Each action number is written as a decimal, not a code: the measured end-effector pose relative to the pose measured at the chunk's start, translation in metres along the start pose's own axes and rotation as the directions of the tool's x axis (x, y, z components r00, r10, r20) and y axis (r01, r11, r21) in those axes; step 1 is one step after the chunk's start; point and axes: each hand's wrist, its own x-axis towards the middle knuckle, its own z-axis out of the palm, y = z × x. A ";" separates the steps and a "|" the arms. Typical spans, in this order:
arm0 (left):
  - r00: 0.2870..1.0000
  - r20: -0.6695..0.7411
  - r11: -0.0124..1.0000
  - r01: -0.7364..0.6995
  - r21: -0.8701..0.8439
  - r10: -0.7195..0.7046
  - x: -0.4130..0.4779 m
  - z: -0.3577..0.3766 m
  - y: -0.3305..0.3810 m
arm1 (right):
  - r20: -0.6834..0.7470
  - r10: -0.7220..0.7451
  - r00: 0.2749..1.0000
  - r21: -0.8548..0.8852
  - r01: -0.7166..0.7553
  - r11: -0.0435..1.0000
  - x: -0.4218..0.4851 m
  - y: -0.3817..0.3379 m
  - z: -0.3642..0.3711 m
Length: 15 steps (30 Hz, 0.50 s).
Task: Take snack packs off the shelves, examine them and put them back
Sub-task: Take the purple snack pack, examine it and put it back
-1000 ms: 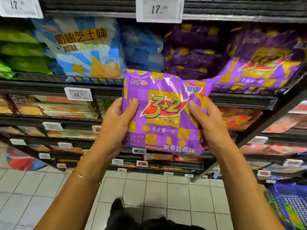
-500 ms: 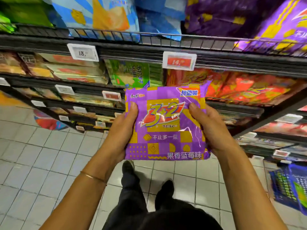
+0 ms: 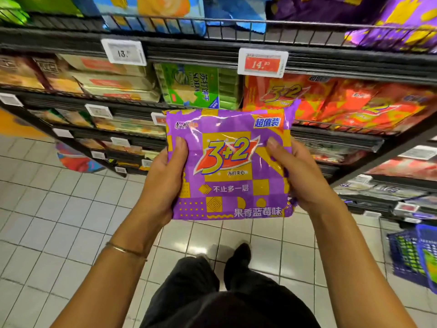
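Observation:
A purple and yellow "3+2" snack pack (image 3: pixel 230 176) is held face up in front of me, away from the shelves and above the tiled floor. My left hand (image 3: pixel 163 183) grips its left edge, thumb lying on the front. My right hand (image 3: pixel 298 178) grips the right edge the same way. The fingers of both hands are hidden behind the pack. More purple packs of this kind (image 3: pixel 397 22) lie on the top shelf at the right.
Black wire shelves (image 3: pixel 236 47) with price tags hold orange 3+2 packs (image 3: pixel 343 102), a green soda cracker pack (image 3: pixel 189 88) and beige boxes (image 3: pixel 94 79). A blue basket (image 3: pixel 416 254) stands on the floor at right. My feet (image 3: pixel 236 259) are on white tiles.
The pack came down and toward me from the top purple shelf level to below the orange-pack shelf. Both hands kept their hold; the view tilted downward.

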 end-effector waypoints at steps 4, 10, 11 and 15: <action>0.999 0.019 0.998 -0.039 -0.041 0.040 -0.009 -0.011 0.003 | 0.074 -0.012 0.997 0.110 0.004 0.994 -0.015 -0.003 0.003; 0.995 0.078 0.993 -0.048 -0.107 0.057 -0.032 -0.035 0.004 | 0.159 -0.106 0.982 0.101 0.090 0.991 -0.048 -0.004 0.022; 0.992 0.090 0.990 -0.079 -0.114 0.089 -0.036 -0.040 0.004 | 0.171 -0.121 0.978 0.103 0.104 0.989 -0.055 -0.004 0.025; 0.941 0.188 0.958 -0.265 -0.106 0.281 -0.056 -0.065 0.001 | 0.138 -0.179 0.974 -0.018 0.183 0.983 -0.082 -0.003 0.033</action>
